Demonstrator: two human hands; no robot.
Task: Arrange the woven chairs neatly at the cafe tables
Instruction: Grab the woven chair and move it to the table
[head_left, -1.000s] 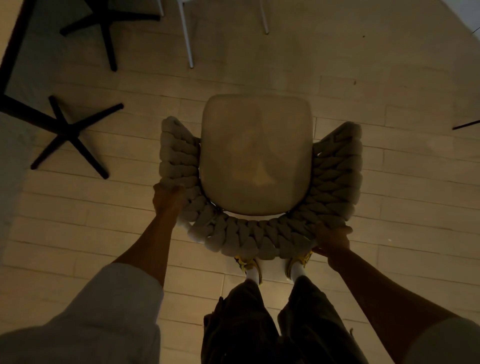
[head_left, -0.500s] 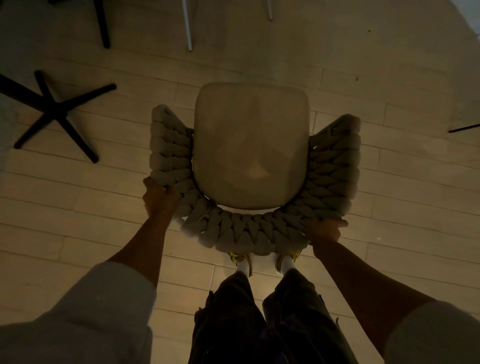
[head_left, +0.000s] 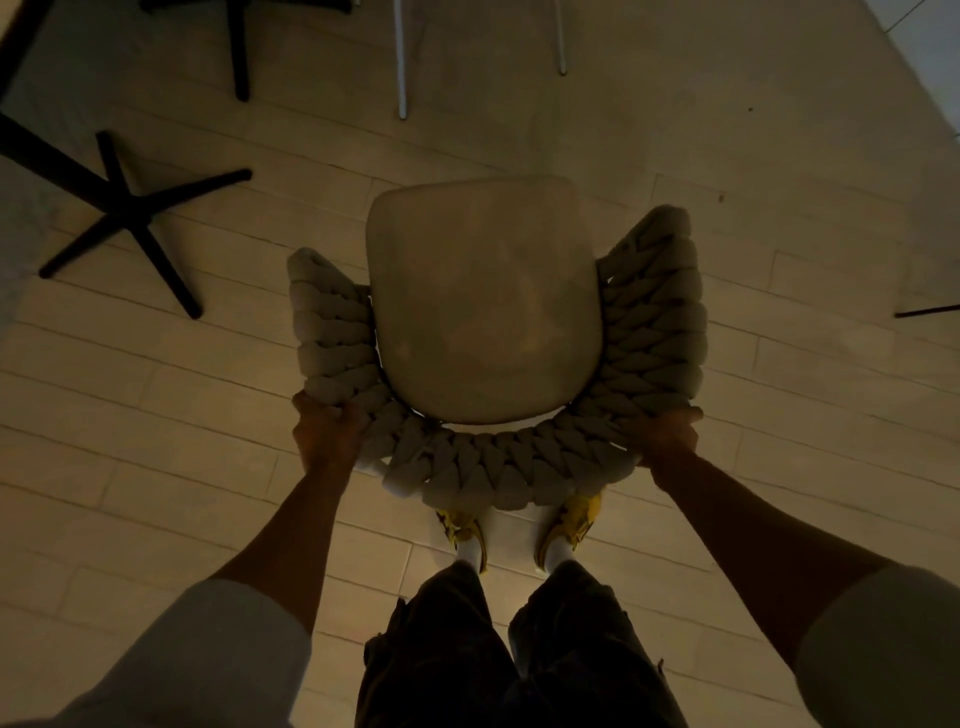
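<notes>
Head view: left hand (head_left: 327, 434) and right hand (head_left: 662, 436) still grasp the woven chair (head_left: 483, 301) by its braided back, turning it slightly toward the black table base (head_left: 124, 208), so it is not tucked in yet.

Both arms reach forward and down, almost straight. The forearms are bare and the pale sleeves (head_left: 208, 649) sit near the elbows. The left hand (head_left: 327, 434) grips the left rear corner of a pale woven chair (head_left: 483, 312) with a thick braided rope back, knuckles up and fingers curled into the braid. The right hand (head_left: 667, 436) holds the opposite rear corner in the same way, fingers wrapped over the weave. The two hands are well apart and about level with each other. Between the arms, both legs in dark trousers (head_left: 519, 649) stand close together, and the feet in yellow shoes (head_left: 571, 519) are partly hidden under the chair's back.
</notes>
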